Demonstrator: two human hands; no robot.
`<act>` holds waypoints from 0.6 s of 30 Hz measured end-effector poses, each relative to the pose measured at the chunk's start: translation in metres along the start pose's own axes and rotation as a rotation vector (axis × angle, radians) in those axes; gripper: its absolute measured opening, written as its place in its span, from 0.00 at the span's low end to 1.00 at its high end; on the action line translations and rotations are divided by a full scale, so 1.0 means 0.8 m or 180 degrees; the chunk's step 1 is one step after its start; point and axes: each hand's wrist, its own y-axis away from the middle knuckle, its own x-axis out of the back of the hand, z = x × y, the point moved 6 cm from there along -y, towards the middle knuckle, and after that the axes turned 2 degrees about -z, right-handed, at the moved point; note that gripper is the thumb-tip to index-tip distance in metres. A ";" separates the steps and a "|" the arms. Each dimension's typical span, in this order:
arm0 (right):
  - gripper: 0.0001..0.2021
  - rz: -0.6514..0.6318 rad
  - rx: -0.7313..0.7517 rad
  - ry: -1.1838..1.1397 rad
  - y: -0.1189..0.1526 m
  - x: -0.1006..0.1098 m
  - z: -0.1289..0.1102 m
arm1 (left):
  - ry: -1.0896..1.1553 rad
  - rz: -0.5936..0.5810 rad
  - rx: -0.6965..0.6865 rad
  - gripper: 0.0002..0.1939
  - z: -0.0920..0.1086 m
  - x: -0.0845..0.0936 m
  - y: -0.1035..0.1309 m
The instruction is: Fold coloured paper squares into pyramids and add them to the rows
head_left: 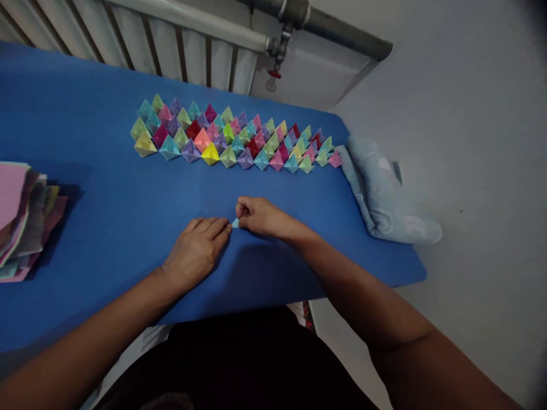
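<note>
A small piece of light blue paper [236, 223] lies between my hands on the blue table, its rest hidden by my fingers. My right hand [258, 216] is closed, with thumb and curled fingers pinching the paper's right side. My left hand [200, 246] lies flat with its fingers stretched out close together. Its fingertips touch the left edge of the paper. Beyond my hands stand several rows of folded paper boats [228, 155] in many colours, packed side by side.
A stack of coloured paper sheets [25, 222] lies at the left of the blue table [119, 228]. A folded grey-blue cloth [380, 193] rests at the right end. Behind the table are a white radiator [160, 45] and a pipe with a red-handled valve [274, 74].
</note>
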 end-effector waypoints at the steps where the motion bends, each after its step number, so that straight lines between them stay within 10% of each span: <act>1: 0.11 -0.0009 -0.0013 0.0030 0.000 0.000 -0.001 | 0.0033 -0.0018 0.0015 0.19 0.000 0.000 0.000; 18: 0.11 0.0088 0.0195 -0.0433 0.001 0.002 -0.002 | -0.0044 0.0019 0.0016 0.17 -0.003 -0.008 0.002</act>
